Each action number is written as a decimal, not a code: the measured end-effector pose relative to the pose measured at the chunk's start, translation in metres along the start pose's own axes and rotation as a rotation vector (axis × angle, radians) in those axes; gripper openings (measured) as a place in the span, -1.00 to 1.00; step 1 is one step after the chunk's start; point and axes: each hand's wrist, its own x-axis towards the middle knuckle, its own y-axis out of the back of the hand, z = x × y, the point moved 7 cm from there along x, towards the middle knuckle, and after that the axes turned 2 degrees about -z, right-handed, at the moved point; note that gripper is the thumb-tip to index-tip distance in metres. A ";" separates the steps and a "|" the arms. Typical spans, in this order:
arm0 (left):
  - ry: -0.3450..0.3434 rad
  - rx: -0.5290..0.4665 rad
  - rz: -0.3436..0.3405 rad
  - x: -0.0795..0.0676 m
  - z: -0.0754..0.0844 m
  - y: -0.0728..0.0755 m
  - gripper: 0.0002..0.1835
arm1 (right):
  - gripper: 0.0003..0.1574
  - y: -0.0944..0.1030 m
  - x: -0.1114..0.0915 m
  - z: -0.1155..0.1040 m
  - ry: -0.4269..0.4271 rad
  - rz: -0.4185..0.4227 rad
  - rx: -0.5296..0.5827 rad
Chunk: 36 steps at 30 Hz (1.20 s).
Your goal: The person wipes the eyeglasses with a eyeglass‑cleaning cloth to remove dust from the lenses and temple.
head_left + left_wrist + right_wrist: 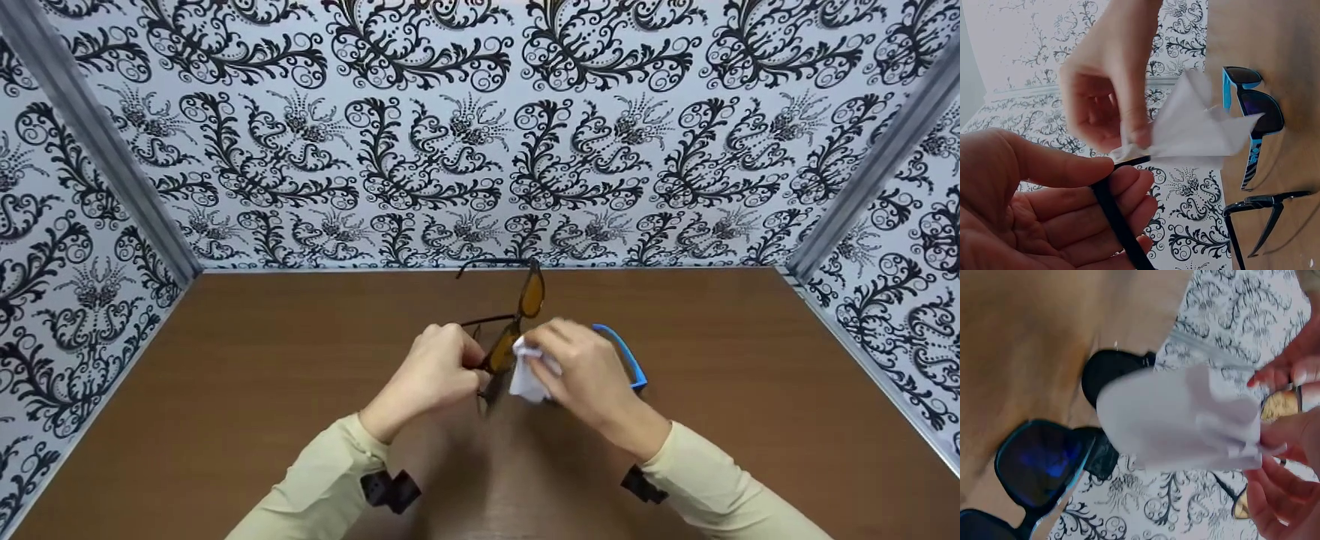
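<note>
My left hand point(435, 367) pinches dark-framed glasses with amber lenses point(501, 352) by one end of the frame, thumb against fingers. The glasses are held up with both temples spread leftward. In the left wrist view a black temple point(1120, 228) crosses the fingers of my left hand point(1067, 208). A white cloth point(529, 379) is pinched in my right hand point(581, 367), close against the nearer amber lens. Its loose part hangs down, blurred in the right wrist view, where the cloth point(1174, 422) hides part of the glasses.
Blue-and-black sunglasses point(1264, 109) lie on the brown table point(262, 375), beyond my right hand in the head view. Beside them rest black sunglasses point(1258, 201). Patterned white-and-black walls point(465, 135) enclose the table at the back and sides.
</note>
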 end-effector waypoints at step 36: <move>-0.074 0.033 -0.033 0.003 0.011 -0.008 -0.72 | -0.82 0.004 0.007 0.000 -0.089 -0.177 -0.036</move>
